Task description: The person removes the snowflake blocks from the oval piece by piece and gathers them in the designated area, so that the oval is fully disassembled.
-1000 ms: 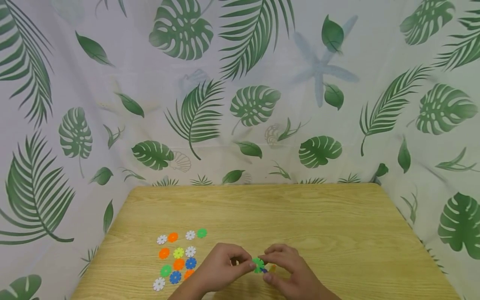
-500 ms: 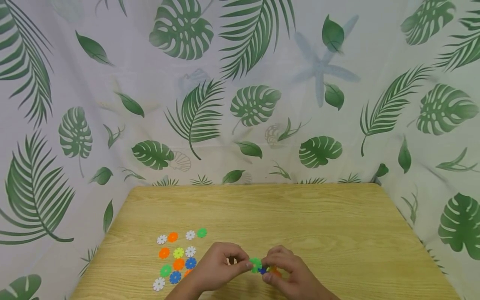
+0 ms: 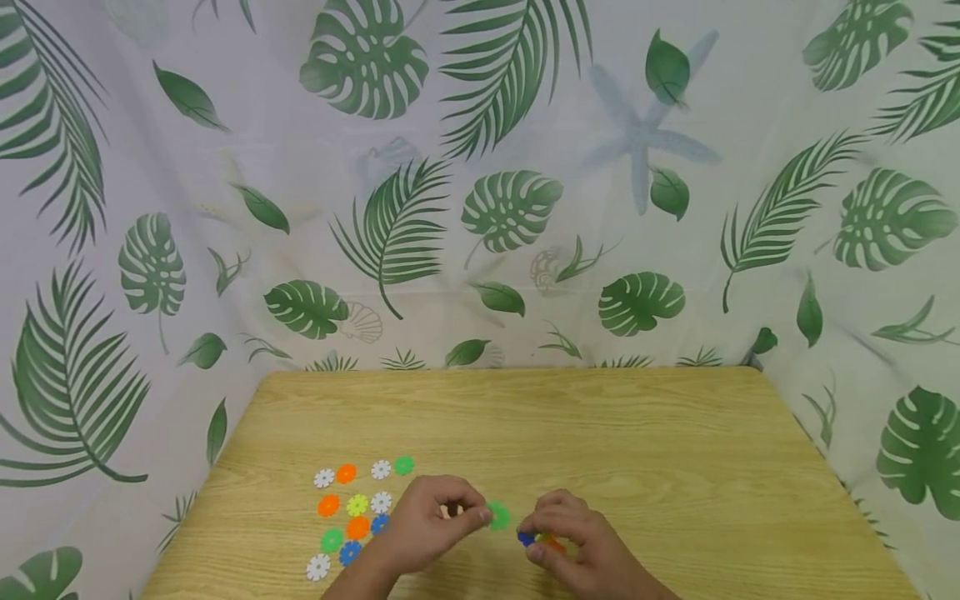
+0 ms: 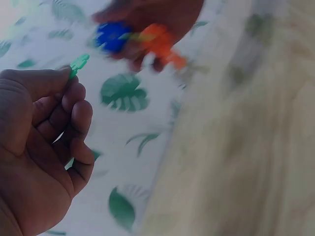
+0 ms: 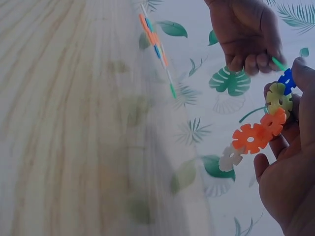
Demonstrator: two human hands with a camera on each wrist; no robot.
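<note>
My left hand (image 3: 435, 525) pinches a green notched disc (image 3: 498, 516) between thumb and forefinger. Opposite it, my right hand (image 3: 588, 546) grips a chain of interlocked notched discs. At the chain's near end a blue disc (image 5: 287, 81) sticks out by the right thumb. A yellow disc (image 5: 278, 100), two orange discs (image 5: 251, 138) and a white disc (image 5: 230, 158) follow along the chain in the right wrist view. In the head view a gap shows between the green disc and the blue one. Fingers hide most of the chain there.
Several loose notched discs lie flat on the wooden table (image 3: 600, 433) at the left, among them a white disc (image 3: 318, 567), an orange disc (image 3: 328, 506) and a green disc (image 3: 404, 465). My left forearm covers part of this group. A leaf-print cloth (image 3: 480, 250) hangs around the table's back and sides.
My left hand has drawn the green disc left and slightly up, away from the blue disc it overlapped before. The right hand keeps its chain in nearly the same place.
</note>
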